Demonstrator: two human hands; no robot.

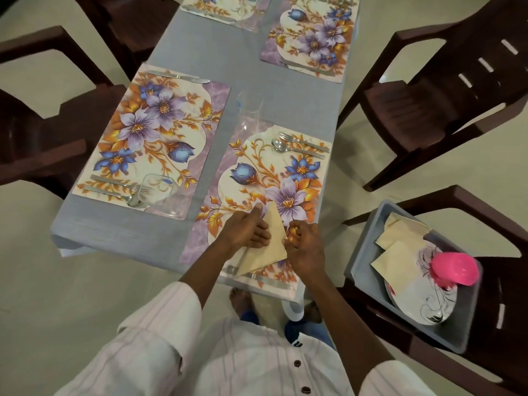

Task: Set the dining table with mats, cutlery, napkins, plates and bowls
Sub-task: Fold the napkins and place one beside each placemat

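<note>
A beige napkin (pixel 273 241) folded into a triangle lies on the near floral mat (pixel 257 172), over a knife (pixel 268 280) at the mat's near edge. My left hand (pixel 247 228) presses flat on the napkin's left side, thumb stretched up. My right hand (pixel 304 242) pinches the napkin's right corner with curled fingers. A fork (pixel 303 141) and spoon (pixel 297 150) lie at the mat's far end. A second mat (pixel 151 138) to the left carries cutlery and a glass (pixel 158 192).
A grey bin (pixel 368 278) on the chair at right holds two more napkins (pixel 400 261), patterned plates (pixel 423 298) and a pink bowl (pixel 454 270). A tall glass (pixel 250 110) stands mid-table. Dark brown chairs (pixel 445 90) surround the grey-clothed table (pixel 114 224). Two more mats lie farther away.
</note>
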